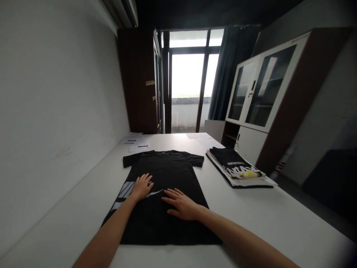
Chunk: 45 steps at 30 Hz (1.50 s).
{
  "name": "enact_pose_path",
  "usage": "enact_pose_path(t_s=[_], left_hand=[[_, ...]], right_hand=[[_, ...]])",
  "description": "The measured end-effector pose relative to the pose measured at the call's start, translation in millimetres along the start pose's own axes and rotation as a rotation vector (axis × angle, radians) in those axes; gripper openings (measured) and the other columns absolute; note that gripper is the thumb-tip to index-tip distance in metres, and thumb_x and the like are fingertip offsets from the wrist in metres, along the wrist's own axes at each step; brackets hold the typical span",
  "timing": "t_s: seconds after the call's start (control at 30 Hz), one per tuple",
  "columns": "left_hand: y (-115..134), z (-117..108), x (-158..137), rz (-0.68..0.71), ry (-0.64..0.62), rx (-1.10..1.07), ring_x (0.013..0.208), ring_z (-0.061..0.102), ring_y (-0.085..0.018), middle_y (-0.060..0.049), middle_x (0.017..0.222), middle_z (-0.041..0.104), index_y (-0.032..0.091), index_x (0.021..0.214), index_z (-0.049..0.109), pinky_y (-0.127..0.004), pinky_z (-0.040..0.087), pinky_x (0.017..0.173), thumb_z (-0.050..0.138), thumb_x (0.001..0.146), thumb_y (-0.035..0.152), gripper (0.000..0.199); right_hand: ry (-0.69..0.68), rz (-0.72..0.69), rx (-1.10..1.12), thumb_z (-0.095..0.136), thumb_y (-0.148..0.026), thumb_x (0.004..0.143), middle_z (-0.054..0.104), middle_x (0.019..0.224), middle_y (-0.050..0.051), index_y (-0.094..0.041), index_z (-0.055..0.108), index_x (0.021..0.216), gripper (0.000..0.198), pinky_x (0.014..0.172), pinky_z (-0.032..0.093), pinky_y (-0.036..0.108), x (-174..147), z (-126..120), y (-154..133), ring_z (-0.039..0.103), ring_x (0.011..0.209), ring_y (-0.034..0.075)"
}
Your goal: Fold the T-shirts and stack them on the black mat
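A black T-shirt (170,167) with a grey-white print lies spread flat on the white table (245,219), its neck and sleeves at the far side and its hem toward me. My left hand (142,187) rests palm down on the left middle of the shirt, fingers spread, partly over the print. Flat on the cloth to the right of centre is my right hand (180,204), its fingers stretched out and pointing left. Neither hand grips any fabric. Both palms hide small patches of the shirt.
Folded clothes (240,167), black and white with a yellow print, are stacked at the table's right edge. Paper sheets (139,142) lie at the far left, beside the wall (61,111). A glass-door cabinet (259,93) stands right; a dark cabinet (138,82) stands behind the table.
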<state>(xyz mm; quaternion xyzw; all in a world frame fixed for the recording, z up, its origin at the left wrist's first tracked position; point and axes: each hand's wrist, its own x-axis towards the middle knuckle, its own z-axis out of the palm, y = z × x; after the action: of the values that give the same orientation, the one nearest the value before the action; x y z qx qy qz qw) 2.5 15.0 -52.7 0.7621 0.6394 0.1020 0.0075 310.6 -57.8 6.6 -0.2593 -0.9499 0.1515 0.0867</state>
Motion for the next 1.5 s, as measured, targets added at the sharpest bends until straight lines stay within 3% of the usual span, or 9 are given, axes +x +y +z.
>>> enact_pose_path(t_s=[0.2, 0.37, 0.5, 0.73, 0.87, 1.2, 1.3, 1.43, 1.5], left_hand=[[-12.3, -15.1, -11.7, 0.021, -0.093, -0.009, 0.156, 0.022, -0.031, -0.006, 0.168, 0.029, 0.028, 0.157, 0.040, -0.054, 0.020, 0.123, 0.036, 0.102, 0.056, 0.062], [-4.4, -27.7, -16.0, -0.020, -0.169, 0.022, 0.156, 0.020, -0.034, -0.009, 0.169, 0.024, 0.027, 0.160, 0.035, -0.058, 0.022, 0.121, 0.034, 0.102, 0.056, 0.065], [-1.3, -27.1, -16.9, -0.032, -0.141, 0.033, 0.156, 0.021, -0.034, -0.010, 0.169, 0.025, 0.026, 0.159, 0.037, -0.058, 0.022, 0.121, 0.034, 0.102, 0.055, 0.064], [-7.7, -12.8, -13.4, -0.036, -0.066, 0.045, 0.155, 0.023, -0.032, -0.009, 0.167, 0.030, 0.027, 0.156, 0.041, -0.055, 0.021, 0.122, 0.032, 0.103, 0.057, 0.062], [-21.3, -10.6, -9.9, -0.095, -0.098, 0.054, 0.155, 0.021, -0.034, -0.009, 0.169, 0.026, 0.028, 0.159, 0.036, -0.058, 0.020, 0.121, 0.029, 0.102, 0.061, 0.066], [-79.1, -41.0, -14.9, -0.338, -0.228, 0.074, 0.153, 0.024, -0.042, -0.016, 0.169, 0.020, 0.023, 0.161, 0.032, -0.068, 0.028, 0.113, 0.031, 0.097, 0.066, 0.077], [-86.0, -53.6, -21.3, -0.323, -0.240, 0.074, 0.151, 0.031, -0.040, -0.016, 0.167, 0.026, 0.020, 0.158, 0.038, -0.060, 0.034, 0.114, 0.037, 0.097, 0.060, 0.073], [-88.1, -73.6, -33.2, -0.232, -0.242, 0.062, 0.142, 0.048, -0.026, -0.009, 0.155, 0.051, 0.021, 0.144, 0.057, -0.035, 0.037, 0.115, 0.044, 0.096, 0.048, 0.057], [-82.9, -81.3, -37.7, -0.209, -0.216, 0.065, 0.135, 0.054, -0.024, -0.007, 0.146, 0.060, 0.022, 0.135, 0.064, -0.032, 0.039, 0.113, 0.042, 0.098, 0.047, 0.050]], right_hand=[[0.041, 0.099, -0.004, 0.050, -0.059, 0.100, 0.029, 0.167, 0.007, -0.032, 0.042, 0.158, 0.064, 0.126, 0.016, 0.053, -14.3, -6.4, 37.7, 0.024, 0.155, 0.029], [0.124, 0.338, -0.077, 0.045, -0.060, 0.101, 0.034, 0.165, 0.009, -0.029, 0.047, 0.155, 0.062, 0.125, 0.018, 0.054, -17.0, -5.0, 84.3, 0.026, 0.154, 0.030], [0.164, 0.462, -0.128, 0.044, -0.059, 0.101, 0.035, 0.165, 0.008, -0.029, 0.048, 0.154, 0.060, 0.124, 0.017, 0.055, -18.9, -2.0, 104.7, 0.028, 0.153, 0.031], [0.173, 0.474, -0.162, 0.043, -0.059, 0.102, 0.036, 0.164, 0.008, -0.029, 0.047, 0.154, 0.061, 0.124, 0.019, 0.052, -18.8, 0.4, 105.4, 0.028, 0.153, 0.030], [0.188, 0.469, -0.196, 0.043, -0.057, 0.102, 0.041, 0.162, 0.007, -0.028, 0.050, 0.152, 0.059, 0.123, 0.025, 0.048, -20.0, -3.1, 111.6, 0.034, 0.150, 0.030], [0.265, 0.558, -0.242, 0.048, -0.048, 0.101, 0.058, 0.144, 0.010, -0.025, 0.063, 0.139, 0.046, 0.111, 0.039, 0.044, -25.0, -16.5, 116.7, 0.051, 0.132, 0.030], [0.262, 0.551, -0.249, 0.046, -0.046, 0.102, 0.063, 0.133, 0.012, -0.024, 0.066, 0.134, 0.044, 0.109, 0.039, 0.043, -26.6, -20.9, 112.5, 0.051, 0.126, 0.031], [0.284, 0.555, -0.265, 0.045, -0.044, 0.102, 0.065, 0.122, 0.014, -0.023, 0.070, 0.126, 0.040, 0.105, 0.041, 0.042, -26.9, -24.3, 108.2, 0.054, 0.118, 0.031], [0.290, 0.560, -0.279, 0.046, -0.042, 0.102, 0.066, 0.117, 0.014, -0.022, 0.070, 0.122, 0.037, 0.102, 0.042, 0.041, -26.0, -25.2, 106.6, 0.056, 0.114, 0.030]])
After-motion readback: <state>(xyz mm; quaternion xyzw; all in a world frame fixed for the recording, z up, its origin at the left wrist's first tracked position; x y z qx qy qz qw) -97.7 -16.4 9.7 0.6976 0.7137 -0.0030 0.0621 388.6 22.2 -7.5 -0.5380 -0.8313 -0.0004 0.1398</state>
